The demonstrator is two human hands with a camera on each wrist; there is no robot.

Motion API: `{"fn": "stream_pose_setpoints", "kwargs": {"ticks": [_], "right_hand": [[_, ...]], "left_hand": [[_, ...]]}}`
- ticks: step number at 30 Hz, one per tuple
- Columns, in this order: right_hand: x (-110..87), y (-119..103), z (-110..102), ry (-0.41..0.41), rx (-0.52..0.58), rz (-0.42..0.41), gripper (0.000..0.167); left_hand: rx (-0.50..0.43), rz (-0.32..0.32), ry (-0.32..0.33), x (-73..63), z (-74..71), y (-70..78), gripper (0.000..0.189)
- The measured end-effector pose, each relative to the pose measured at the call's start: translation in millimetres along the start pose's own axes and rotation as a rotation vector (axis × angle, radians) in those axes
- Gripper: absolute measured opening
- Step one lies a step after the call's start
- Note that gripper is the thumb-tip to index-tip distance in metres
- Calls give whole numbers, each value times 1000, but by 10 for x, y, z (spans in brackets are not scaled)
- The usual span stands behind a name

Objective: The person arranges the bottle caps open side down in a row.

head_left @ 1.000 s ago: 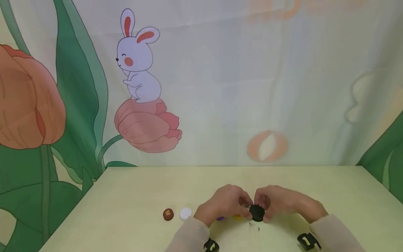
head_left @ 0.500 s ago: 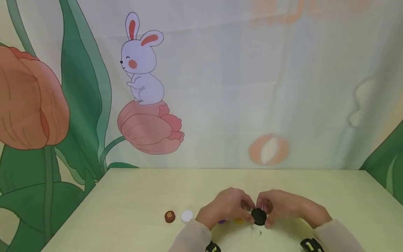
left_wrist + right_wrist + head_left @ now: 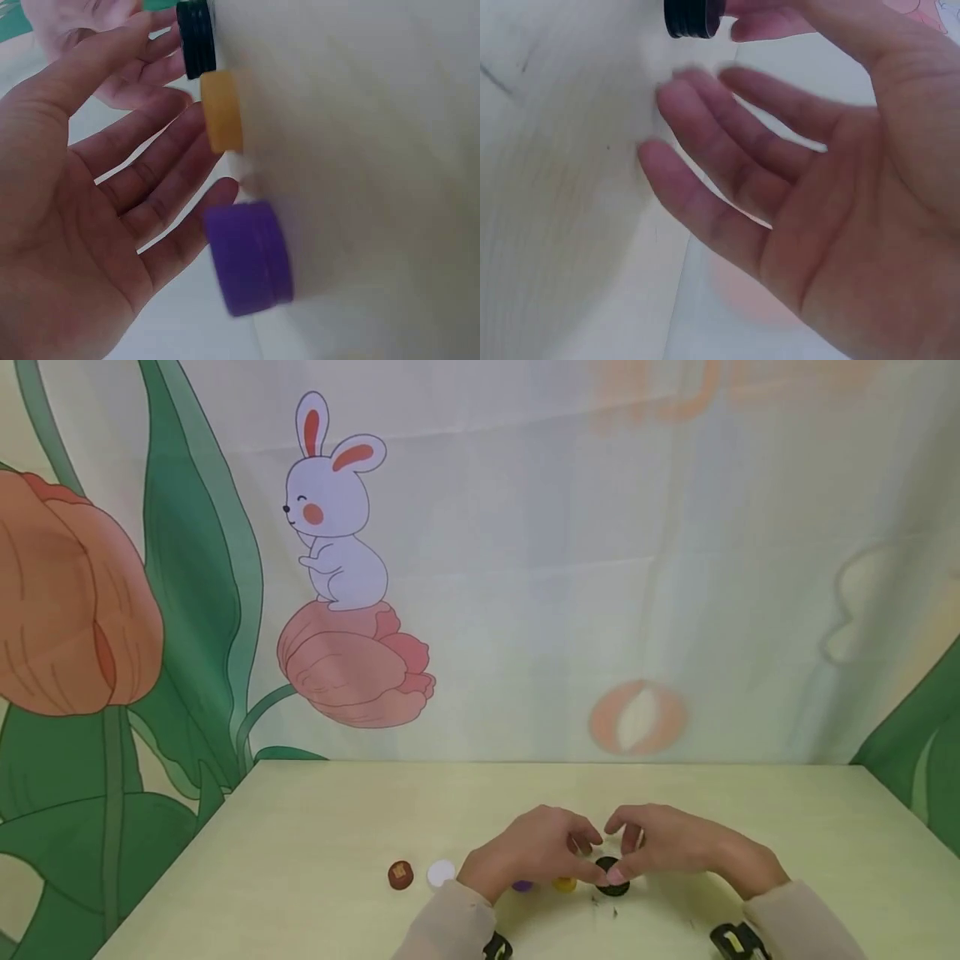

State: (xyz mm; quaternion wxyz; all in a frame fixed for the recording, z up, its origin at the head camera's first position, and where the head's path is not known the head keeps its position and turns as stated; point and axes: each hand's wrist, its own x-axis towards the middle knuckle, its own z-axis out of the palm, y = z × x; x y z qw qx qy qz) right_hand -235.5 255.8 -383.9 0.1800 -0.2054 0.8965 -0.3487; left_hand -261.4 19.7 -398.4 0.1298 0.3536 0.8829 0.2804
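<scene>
A black bottle cap (image 3: 613, 887) lies on the table between both hands. The thumb of the left hand (image 3: 542, 847) is over its left side, and the thumb of the right hand (image 3: 675, 842) over its top. Whether the thumbs touch it I cannot tell. In both wrist views the other fingers are loosely spread with nothing held. A yellow cap (image 3: 221, 112) and a purple cap (image 3: 249, 257) stand near the left hand's fingers in the left wrist view. In the head view that hand partly hides them.
Further left on the pale table (image 3: 315, 827) are a white cap (image 3: 441, 872) and a brown cap (image 3: 401, 875), in a row with the others. Small dark marks lie just in front of the black cap. A printed curtain (image 3: 510, 568) hangs behind the table's far edge.
Earlier both hands gripped the black cap by its sides. Now their fingers have loosened and lifted off it, and the right thumb has moved over its top. The cap has barely moved.
</scene>
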Motion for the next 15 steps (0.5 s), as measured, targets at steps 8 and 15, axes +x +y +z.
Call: {"fn": "stream_pose_setpoints", "kwargs": {"ticks": [8, 15], "right_hand": [[21, -92, -43, 286, -62, -7, 75], [7, -79, -46, 550, -297, 28, 86]], "left_hand": [[52, -47, 192, -124, -188, -162, 64], [168, -111, 379, -304, -322, -407, 91]]}}
